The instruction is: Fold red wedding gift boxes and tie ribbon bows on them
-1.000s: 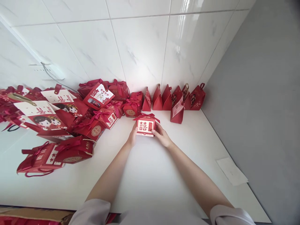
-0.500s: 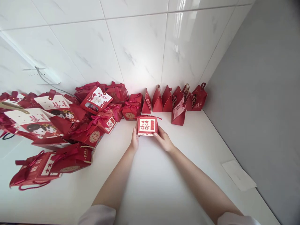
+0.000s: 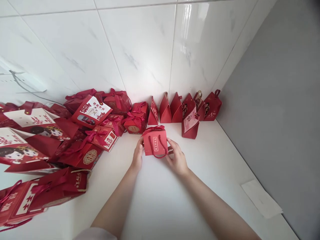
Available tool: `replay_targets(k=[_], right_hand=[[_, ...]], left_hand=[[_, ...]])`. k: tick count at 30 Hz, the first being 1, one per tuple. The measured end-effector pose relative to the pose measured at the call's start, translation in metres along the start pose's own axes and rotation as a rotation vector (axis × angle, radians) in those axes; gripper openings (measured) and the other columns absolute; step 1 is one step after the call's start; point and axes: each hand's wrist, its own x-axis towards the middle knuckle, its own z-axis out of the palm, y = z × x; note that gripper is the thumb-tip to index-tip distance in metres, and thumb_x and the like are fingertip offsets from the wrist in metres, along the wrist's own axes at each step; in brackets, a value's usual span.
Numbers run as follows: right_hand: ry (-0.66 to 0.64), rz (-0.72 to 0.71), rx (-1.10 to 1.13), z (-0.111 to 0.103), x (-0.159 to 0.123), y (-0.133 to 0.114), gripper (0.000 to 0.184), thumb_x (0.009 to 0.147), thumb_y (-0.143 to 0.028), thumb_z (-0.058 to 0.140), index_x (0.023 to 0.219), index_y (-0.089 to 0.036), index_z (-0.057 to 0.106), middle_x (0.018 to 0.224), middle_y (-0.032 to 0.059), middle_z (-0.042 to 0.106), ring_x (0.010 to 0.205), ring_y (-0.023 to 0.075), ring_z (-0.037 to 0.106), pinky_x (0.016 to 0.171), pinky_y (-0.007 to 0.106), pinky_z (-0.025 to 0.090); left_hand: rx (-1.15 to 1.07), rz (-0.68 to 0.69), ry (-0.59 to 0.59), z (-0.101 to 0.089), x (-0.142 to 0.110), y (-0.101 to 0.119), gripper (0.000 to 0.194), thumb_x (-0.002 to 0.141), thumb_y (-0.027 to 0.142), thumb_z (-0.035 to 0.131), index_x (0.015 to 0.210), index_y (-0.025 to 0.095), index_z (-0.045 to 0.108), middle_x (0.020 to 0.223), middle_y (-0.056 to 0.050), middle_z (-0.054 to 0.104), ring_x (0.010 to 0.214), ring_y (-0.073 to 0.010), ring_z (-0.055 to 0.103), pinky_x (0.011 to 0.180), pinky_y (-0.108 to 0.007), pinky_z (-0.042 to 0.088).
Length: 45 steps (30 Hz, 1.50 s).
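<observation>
A small red gift box (image 3: 148, 144) with a twisted red rope handle is between my two hands, in the middle of the white tabletop. Its front shows a gold-framed label, and a red ribbon lies on its top. My left hand (image 3: 137, 154) is closed against the box's left side. On the opposite side my right hand (image 3: 177, 156) grips it by the right edge, fingers behind and thumb low near the rope. Just behind it stands a red box with a round gold emblem (image 3: 133, 128), tied with ribbon.
Many red gift boxes, among them a white-topped one with cartoon figures (image 3: 40, 125), crowd the left side. Several pointed red boxes (image 3: 165, 111) line the tiled wall, one pink-fronted box (image 3: 190, 125) ahead of them. White paper (image 3: 261, 198) lies by the grey partition (image 3: 275, 100).
The held box has turned: its white double-happiness face has given way to a red side with the rope handle. My view has shifted slightly, moving the left pile further left.
</observation>
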Motion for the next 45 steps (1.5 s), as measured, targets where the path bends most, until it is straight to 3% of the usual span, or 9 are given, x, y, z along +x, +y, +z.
replay_targets(k=[4,13,17,21,26,29,32,39,45], right_hand=[[0.033,0.016,-0.01,-0.002,0.001,0.0,0.056,0.099,-0.027,0.046,0.151,-0.039,0.029,0.146,0.0082,0.049,0.091,0.0189,0.067,0.076,0.038,0.064],[0.023,0.109,0.223,-0.008,0.004,-0.004,0.063,0.094,-0.051,0.056,0.149,-0.03,0.034,0.147,0.0142,0.042,0.114,0.0279,0.06,0.088,0.047,0.059],[-0.169,0.234,0.497,-0.011,0.007,-0.002,0.069,0.098,-0.056,0.047,0.156,-0.032,0.018,0.161,0.0114,0.027,0.138,0.0291,0.046,0.109,0.05,0.047],[-0.293,0.186,0.608,-0.01,0.009,0.0,0.08,0.095,-0.057,0.052,0.158,-0.035,0.007,0.161,0.0112,0.026,0.126,0.0267,0.056,0.104,0.047,0.051],[0.028,0.16,0.278,-0.003,0.008,-0.001,0.099,0.082,-0.052,0.075,0.158,-0.031,0.014,0.154,0.0146,0.033,0.112,0.0271,0.059,0.088,0.043,0.057],[0.134,0.094,0.07,-0.003,0.007,-0.003,0.102,0.078,-0.05,0.079,0.157,-0.029,0.017,0.151,0.0165,0.036,0.116,0.0306,0.056,0.083,0.042,0.058],[0.099,-0.042,0.019,-0.005,0.005,-0.005,0.099,0.081,-0.047,0.077,0.157,-0.029,0.016,0.153,0.0171,0.036,0.123,0.0324,0.053,0.084,0.043,0.058],[-0.098,-0.028,0.115,-0.004,0.006,-0.003,0.073,0.093,-0.038,0.063,0.156,-0.031,0.026,0.162,0.012,0.029,0.128,0.0298,0.053,0.08,0.039,0.06],[0.009,0.037,0.109,-0.004,0.005,-0.001,0.059,0.094,-0.037,0.061,0.149,-0.03,0.04,0.136,0.0116,0.056,0.089,0.0199,0.063,0.069,0.034,0.06]], left_hand=[[-0.036,0.001,-0.156,-0.002,-0.001,0.005,0.061,0.092,0.06,0.051,0.143,0.025,0.049,0.148,-0.01,0.05,0.143,-0.0304,0.04,0.118,-0.047,0.037],[-0.077,-0.074,-0.082,-0.005,-0.003,0.004,0.062,0.087,0.059,0.056,0.139,0.025,0.049,0.145,-0.01,0.051,0.138,-0.0326,0.046,0.11,-0.049,0.045],[-0.003,0.006,-0.047,-0.007,-0.001,-0.001,0.064,0.085,0.059,0.059,0.138,0.025,0.05,0.146,-0.01,0.05,0.139,-0.0323,0.045,0.114,-0.048,0.041],[0.022,0.042,-0.099,-0.006,0.001,0.001,0.059,0.09,0.056,0.055,0.139,0.024,0.052,0.146,-0.01,0.051,0.139,-0.0322,0.045,0.115,-0.049,0.039],[0.212,0.086,0.111,0.006,-0.009,0.003,0.04,0.096,0.044,0.052,0.13,0.023,0.06,0.134,-0.011,0.059,0.126,-0.0282,0.056,0.108,-0.044,0.046],[0.206,0.082,0.013,0.016,-0.016,0.002,0.06,0.093,0.047,0.057,0.147,0.027,0.041,0.147,-0.013,0.048,0.13,-0.0295,0.052,0.104,-0.045,0.048],[0.143,0.01,-0.09,0.022,-0.016,0.004,0.08,0.082,0.048,0.071,0.15,0.026,0.034,0.146,-0.015,0.048,0.129,-0.0322,0.053,0.102,-0.045,0.051],[-0.231,-0.348,-0.014,0.01,-0.003,0.009,0.067,0.078,0.069,0.058,0.117,0.014,0.062,0.11,-0.016,0.073,0.102,-0.0356,0.068,0.085,-0.05,0.057],[-0.376,-0.471,-0.026,0.0,0.003,0.011,0.06,0.087,0.064,0.043,0.114,0.015,0.064,0.09,-0.012,0.076,0.096,-0.0347,0.071,0.081,-0.052,0.057]])
